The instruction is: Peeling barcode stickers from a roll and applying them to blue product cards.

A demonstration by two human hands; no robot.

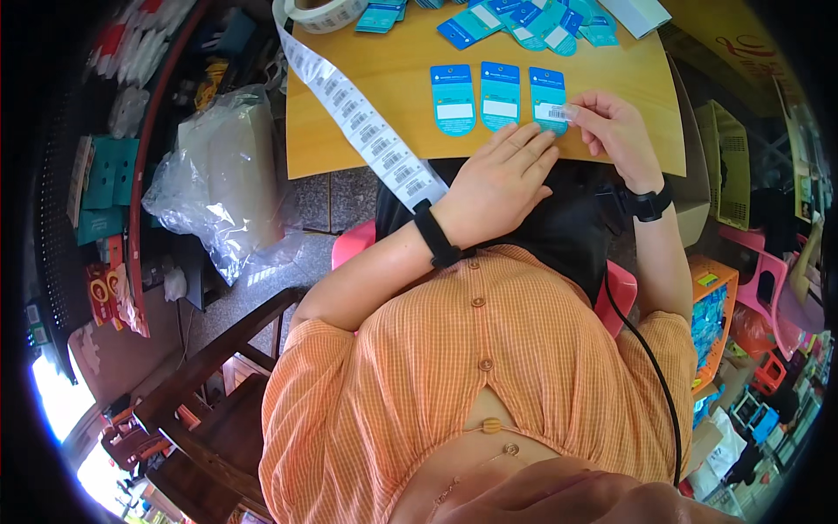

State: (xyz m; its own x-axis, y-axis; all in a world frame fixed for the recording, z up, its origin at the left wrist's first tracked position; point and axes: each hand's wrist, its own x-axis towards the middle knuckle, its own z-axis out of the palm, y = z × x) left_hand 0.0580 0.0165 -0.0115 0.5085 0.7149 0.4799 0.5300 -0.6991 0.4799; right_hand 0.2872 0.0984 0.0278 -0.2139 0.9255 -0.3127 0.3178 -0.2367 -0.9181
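Three blue and teal card tags lie in a row near the table's front edge: a left tag (452,98), a middle tag (501,95) and a right tag (548,85). A white barcode sticker (553,112) lies over the right tag's white box. My right hand (605,128) pinches the sticker's right end between thumb and finger. My left hand (507,173) is flat with fingers extended, its fingertips at the lower edges of the middle and right tags. A strip of barcode labels (373,134) runs from a label roll (327,13) down to my left wrist.
More tags (471,26) lie in a loose pile at the back of the wooden table (366,72), beside a tag stack (380,16) and a white box (635,13). A plastic-wrapped bundle (229,164) stands left of the table. A yellow-green crate (727,164) is at the right.
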